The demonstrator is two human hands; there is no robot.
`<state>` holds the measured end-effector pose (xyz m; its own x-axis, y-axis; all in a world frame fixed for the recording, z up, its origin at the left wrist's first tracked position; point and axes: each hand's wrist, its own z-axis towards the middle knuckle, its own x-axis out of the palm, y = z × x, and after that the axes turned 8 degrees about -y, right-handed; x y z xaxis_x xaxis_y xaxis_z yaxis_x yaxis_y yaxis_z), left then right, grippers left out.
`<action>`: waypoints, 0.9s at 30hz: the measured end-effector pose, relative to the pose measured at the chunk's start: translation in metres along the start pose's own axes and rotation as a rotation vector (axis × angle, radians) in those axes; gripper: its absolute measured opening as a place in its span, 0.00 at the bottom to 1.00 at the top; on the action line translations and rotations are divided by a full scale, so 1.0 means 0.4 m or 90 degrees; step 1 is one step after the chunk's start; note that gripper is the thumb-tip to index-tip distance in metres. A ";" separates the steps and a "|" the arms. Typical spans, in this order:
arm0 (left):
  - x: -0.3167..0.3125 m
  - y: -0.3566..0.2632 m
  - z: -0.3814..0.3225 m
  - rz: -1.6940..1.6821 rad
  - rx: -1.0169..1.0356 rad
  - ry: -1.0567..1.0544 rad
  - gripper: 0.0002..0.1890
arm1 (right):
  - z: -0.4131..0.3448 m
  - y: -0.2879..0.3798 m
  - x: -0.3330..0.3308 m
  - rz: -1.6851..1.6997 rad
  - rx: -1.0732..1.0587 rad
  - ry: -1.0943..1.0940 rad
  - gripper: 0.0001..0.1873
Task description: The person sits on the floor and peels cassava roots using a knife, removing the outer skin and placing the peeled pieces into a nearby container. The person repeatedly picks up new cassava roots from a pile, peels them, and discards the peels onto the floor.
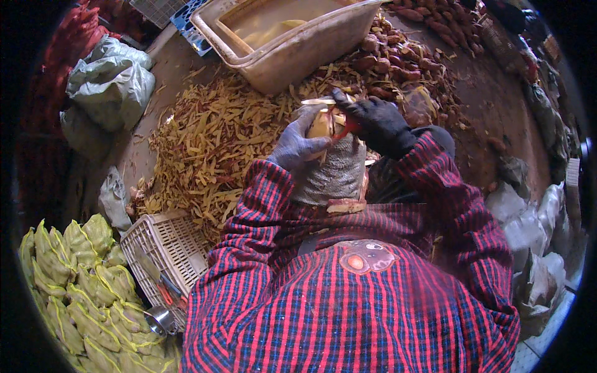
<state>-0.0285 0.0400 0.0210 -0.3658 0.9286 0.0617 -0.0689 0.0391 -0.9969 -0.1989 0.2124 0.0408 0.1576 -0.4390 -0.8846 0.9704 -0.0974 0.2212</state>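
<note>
My left hand (304,136), in a grey-purple glove, grips a partly peeled sweet potato (320,128) above my lap. In a black glove, my right hand (373,119) holds a red-handled peeler (342,132) against the tuber's right side; its blade is mostly hidden by the fingers. A pale strip of peel (318,101) sticks out above both hands. Grey textured cloth (329,172) covers my leg below them, and a thick piece of peel (346,205) lies on my lap.
A wide heap of peelings (210,144) spreads ahead and left. Behind it stands a plastic tub (284,60) of cloudy water. Unpeeled sweet potatoes (392,58) are piled to its right. A plastic basket (163,252) holding tools, a metal cup (161,321) and stacked yellow-edged sacks (88,289) are at lower left.
</note>
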 end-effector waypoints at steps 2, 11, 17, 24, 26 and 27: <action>-0.016 -0.018 -0.011 0.000 -0.091 -0.009 0.37 | 0.035 -0.040 -0.002 -0.028 -0.190 0.046 0.36; 0.021 -0.032 -0.002 0.147 -0.052 0.047 0.37 | 0.061 -0.069 -0.026 -0.097 -0.091 0.105 0.29; 0.028 -0.052 -0.022 0.137 -0.103 -0.012 0.44 | 0.076 -0.111 -0.050 -0.197 0.081 0.279 0.15; -0.019 -0.045 0.012 -0.028 -0.255 0.113 0.56 | 0.063 0.038 -0.056 -0.181 0.076 0.224 0.16; -0.048 -0.052 0.013 -0.059 -0.244 0.141 0.50 | 0.053 -0.024 -0.048 -0.203 0.071 0.269 0.16; -0.053 -0.054 0.007 -0.102 -0.236 0.162 0.49 | 0.046 -0.057 -0.057 -0.219 0.106 0.274 0.16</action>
<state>-0.0218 0.0186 0.0412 -0.1352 0.9592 0.2481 0.2467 0.2751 -0.9292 -0.2280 0.2082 0.0634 -0.0678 0.0429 -0.9968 0.9424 -0.3252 -0.0781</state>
